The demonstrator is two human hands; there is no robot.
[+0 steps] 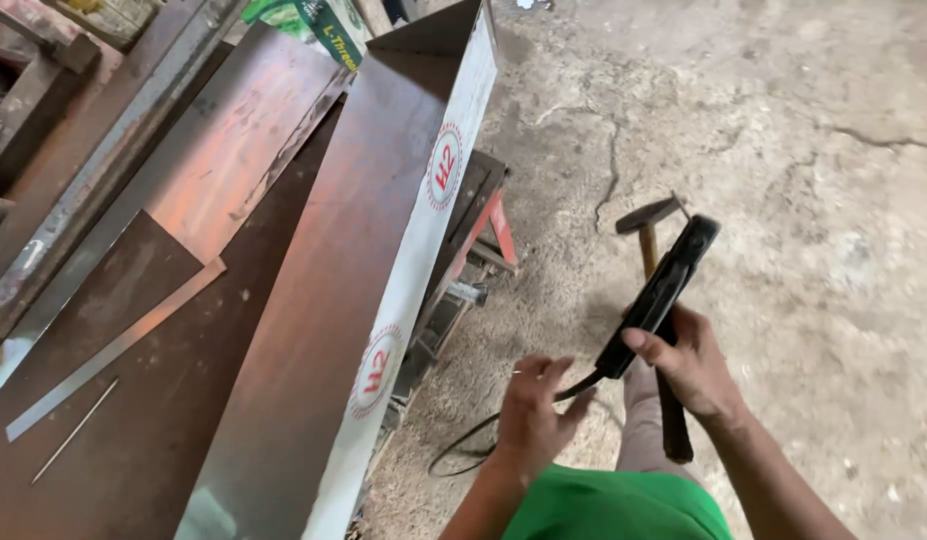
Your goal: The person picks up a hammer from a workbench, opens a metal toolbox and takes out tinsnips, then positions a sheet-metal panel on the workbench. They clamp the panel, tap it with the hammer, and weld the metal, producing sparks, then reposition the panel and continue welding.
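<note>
So the right hand (696,368) was wrapped tight around a long black bar-shaped tool (662,294), fingers clamped on its lower half, with the top end pointing up and away over the floor. Tucked in that same hand was a hammer with a dark metal head and wooden handle (648,232), the head sticking out just behind the black tool. The left hand (531,415) was pinched shut on a thin black cable (484,440) coming off the tool's bottom end, which looped down toward the cracked concrete floor (784,150). All of this was just to the right of a long bent sheet-metal panel with a white protective film edge (384,300), lying on a rusty steel workbench (134,420).
</note>
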